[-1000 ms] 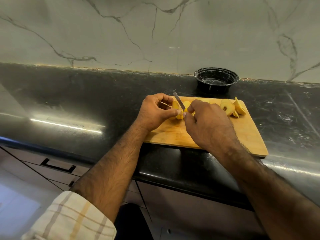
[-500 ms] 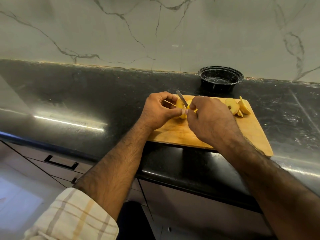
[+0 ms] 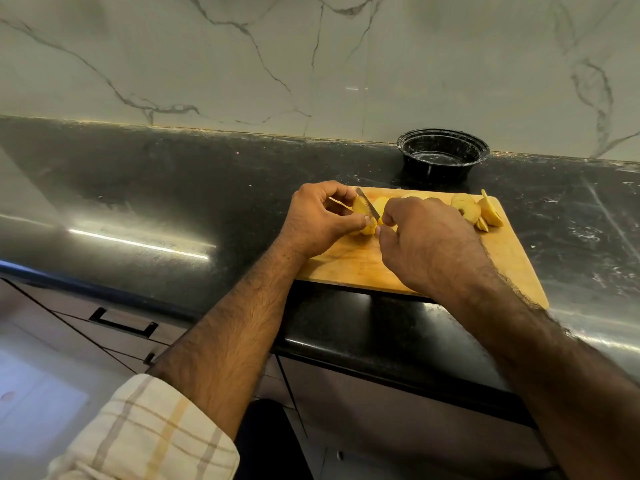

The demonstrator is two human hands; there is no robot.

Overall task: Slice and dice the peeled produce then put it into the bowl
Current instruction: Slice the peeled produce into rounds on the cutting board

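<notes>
L hand point(image 3: 317, 220) pinches fruit point(image 3: 363, 211), R hand point(image 3: 426, 244) w/ knife point(image 3: 367, 206).

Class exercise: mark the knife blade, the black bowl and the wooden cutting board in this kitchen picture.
knife blade point(image 3: 368, 208), head view, on the flat of the steel.
black bowl point(image 3: 443, 169), head view, on its outer front wall.
wooden cutting board point(image 3: 349, 261), head view, on bare wood near the front edge.

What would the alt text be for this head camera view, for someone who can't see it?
A person's left hand holds a peeled yellow fruit piece on a wooden cutting board while the right hand works a small knife into it. Cut slices lie at the board's far right; a black bowl stands behind.
</notes>
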